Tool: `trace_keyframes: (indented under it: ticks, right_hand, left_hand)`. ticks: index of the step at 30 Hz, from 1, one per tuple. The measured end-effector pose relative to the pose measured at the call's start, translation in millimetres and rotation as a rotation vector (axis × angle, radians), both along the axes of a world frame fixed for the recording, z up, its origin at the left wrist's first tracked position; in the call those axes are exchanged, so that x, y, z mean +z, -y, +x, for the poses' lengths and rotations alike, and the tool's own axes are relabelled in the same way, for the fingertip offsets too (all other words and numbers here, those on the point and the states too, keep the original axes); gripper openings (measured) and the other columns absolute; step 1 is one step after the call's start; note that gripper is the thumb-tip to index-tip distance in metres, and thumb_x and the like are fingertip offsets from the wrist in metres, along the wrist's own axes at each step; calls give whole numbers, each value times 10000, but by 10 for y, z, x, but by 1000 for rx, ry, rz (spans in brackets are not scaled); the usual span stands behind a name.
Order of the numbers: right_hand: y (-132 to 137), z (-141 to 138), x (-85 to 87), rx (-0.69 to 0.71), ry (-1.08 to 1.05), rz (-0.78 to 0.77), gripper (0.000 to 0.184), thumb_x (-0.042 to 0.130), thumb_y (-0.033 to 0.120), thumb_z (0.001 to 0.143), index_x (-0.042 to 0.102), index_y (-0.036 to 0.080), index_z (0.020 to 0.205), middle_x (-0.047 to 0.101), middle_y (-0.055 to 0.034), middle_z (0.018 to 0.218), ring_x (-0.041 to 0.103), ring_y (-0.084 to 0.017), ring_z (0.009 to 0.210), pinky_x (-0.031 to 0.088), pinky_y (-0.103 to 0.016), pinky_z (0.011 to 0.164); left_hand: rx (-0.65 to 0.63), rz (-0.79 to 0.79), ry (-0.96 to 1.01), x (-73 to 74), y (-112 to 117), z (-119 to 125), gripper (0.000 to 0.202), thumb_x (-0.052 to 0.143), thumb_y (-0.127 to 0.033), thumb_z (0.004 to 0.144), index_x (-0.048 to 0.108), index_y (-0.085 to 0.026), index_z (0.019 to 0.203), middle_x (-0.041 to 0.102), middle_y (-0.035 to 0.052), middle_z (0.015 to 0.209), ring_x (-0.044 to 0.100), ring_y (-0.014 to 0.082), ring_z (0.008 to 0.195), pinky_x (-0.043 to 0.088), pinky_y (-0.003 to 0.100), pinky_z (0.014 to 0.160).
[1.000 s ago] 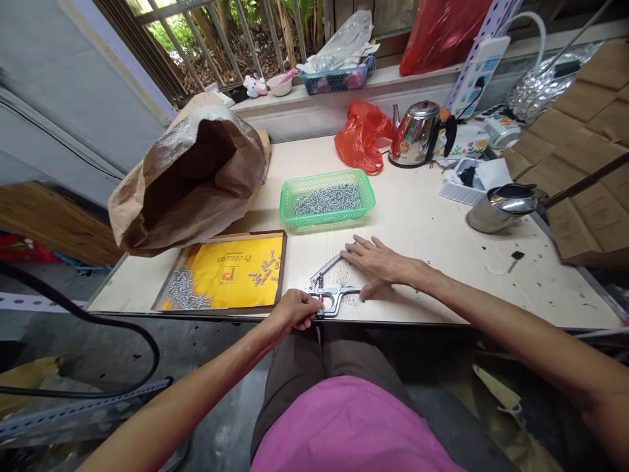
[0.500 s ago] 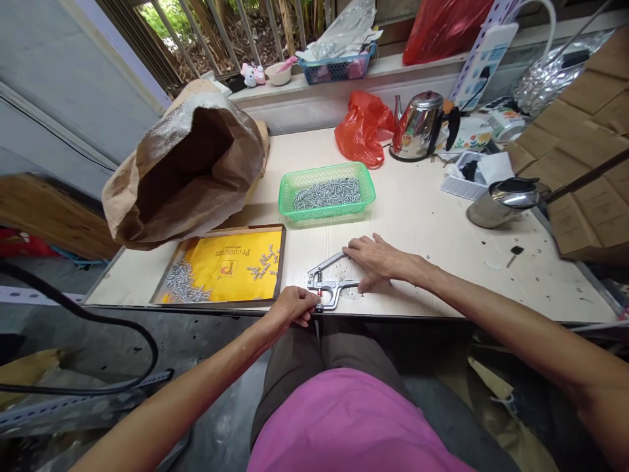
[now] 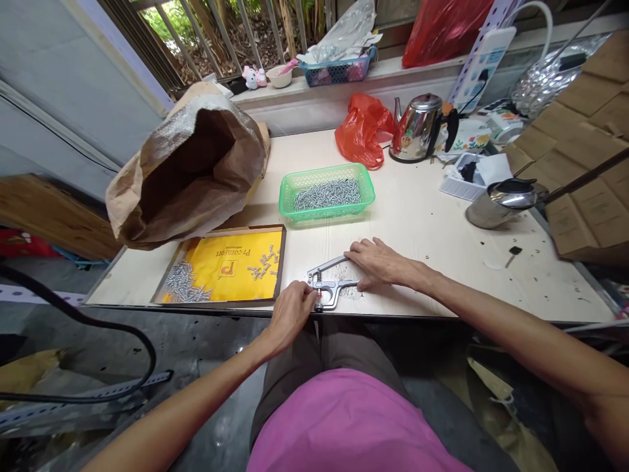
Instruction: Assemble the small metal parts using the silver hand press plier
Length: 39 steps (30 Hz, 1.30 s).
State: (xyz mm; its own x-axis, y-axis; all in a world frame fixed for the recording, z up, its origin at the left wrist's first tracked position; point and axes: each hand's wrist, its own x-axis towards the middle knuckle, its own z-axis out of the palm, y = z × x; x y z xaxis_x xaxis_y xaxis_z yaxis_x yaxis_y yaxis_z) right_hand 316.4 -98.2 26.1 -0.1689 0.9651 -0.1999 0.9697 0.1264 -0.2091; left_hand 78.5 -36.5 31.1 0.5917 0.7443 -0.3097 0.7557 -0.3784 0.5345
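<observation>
A small metal plier-like press tool (image 3: 328, 286) lies at the near edge of the table (image 3: 432, 223), its handles spread apart. My left hand (image 3: 289, 313) is closed in a pinch at the tool's jaw end; what it holds is too small to name. My right hand (image 3: 377, 262) rests with fingers stretched over the two handles. Behind the tool stands a green basket (image 3: 326, 211) of small metal pieces. To the left is a yellow-lined tray (image 3: 223, 267) with several loose metal pieces.
A big brown paper sack (image 3: 189, 170) lies open at the left. A red plastic bag (image 3: 361, 137), a steel kettle (image 3: 419, 128) and a steel pot (image 3: 496, 203) stand at the back right. Cardboard (image 3: 584, 151) leans on the far right.
My left hand has crept slightly up and right onto the tool's jaw end. My right hand stays on the handles. The view has shifted a little.
</observation>
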Motion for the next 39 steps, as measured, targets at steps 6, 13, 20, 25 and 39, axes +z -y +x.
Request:
trace_keyframes:
  ticks: [6,13,20,25,39]
  right_hand:
    - [34,-53,2,1,23,46,584,765,409,685,570,163,1177,558,-128,1126,499,-286,1054,384,-409,876]
    - [71,-91,-15,-54,12,67,628,765,381,700,524,136,1226,560,-130,1125,502,-270,1035,412,-364,824]
    - [9,-124,-111,-43,6,71,102,575,244,877,629,161,900,604,-76,917,557,-187,868,369,-293,736]
    - [1,-130,-116,-105,-2,55,131,543,256,902,637,164,895,614,-60,892,565,-163,820,356,-264,700]
    - [-252,178,-80,-89,28,174,226,459,233,925,668,149,908,625,-89,940,542,-190,896,365,-304,804]
  left_hand:
    - [-459,458,95,-88,-16,404,542,712,-349,769,505,-145,1227,546,130,1260,473,287,1161,432,416,965]
    - [-603,426,-20,-180,-266,693,558,728,-387,743,528,-143,1204,590,97,1094,507,267,1013,455,384,879]
    - [-556,404,-75,-146,-196,706,180,576,-299,887,643,-169,992,614,67,944,525,222,940,455,328,780]
    - [-592,415,-114,-117,-216,754,171,507,-244,923,648,-150,937,636,76,922,536,226,951,469,338,810]
    - [-552,417,283,-435,474,449,292,440,-249,949,519,-182,1222,552,121,1312,437,255,1307,332,494,1107]
